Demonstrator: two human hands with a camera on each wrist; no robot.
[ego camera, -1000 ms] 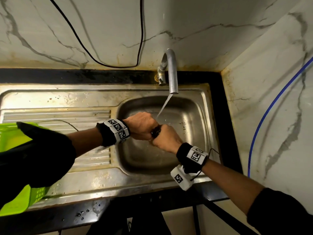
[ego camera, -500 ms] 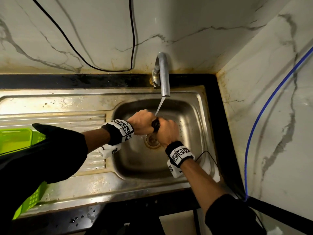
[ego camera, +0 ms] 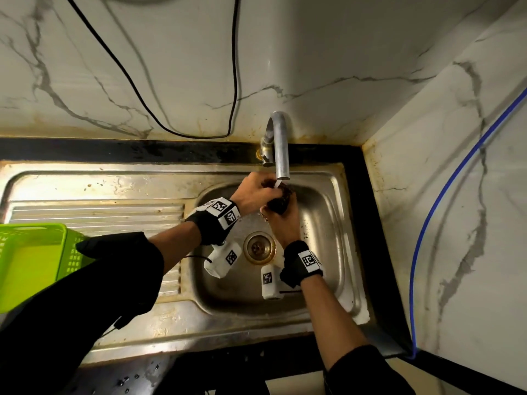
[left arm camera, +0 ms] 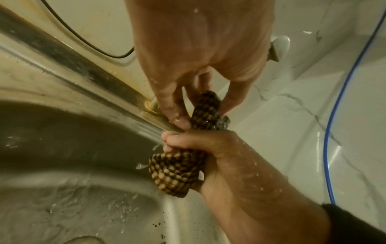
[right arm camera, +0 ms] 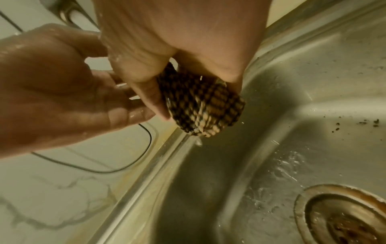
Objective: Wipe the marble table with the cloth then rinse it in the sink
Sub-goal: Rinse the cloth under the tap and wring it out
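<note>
- Cloth (left arm camera: 177, 171): dark-and-tan checked weave, wet, wrung into a short roll; held over the sink (ego camera: 322, 212) basin, directly under the tap (ego camera: 281, 143) spout, its long axis running from one fist to the other.
- Right hand (left arm camera: 200, 145): on the end of the roll farther from the tap; fingers (left arm camera: 173, 137) curled fully round the cloth.
- Left hand (left arm camera: 198, 49): on the end nearer the tap; thumb and fingertips pinch the cloth, not spread.
- Water: a thin stream from the spout appears to land on the roll between the hands; the head view is too small to be sure.
- Drain (ego camera: 259, 248): below the cloth, nearer the person than the tap.
- Judgement: rinse and wring in progress; a twist needs opposite turns about that axis.
- Green basket (ego camera: 31, 266): on the drainboard, well left of the tap.
</note>
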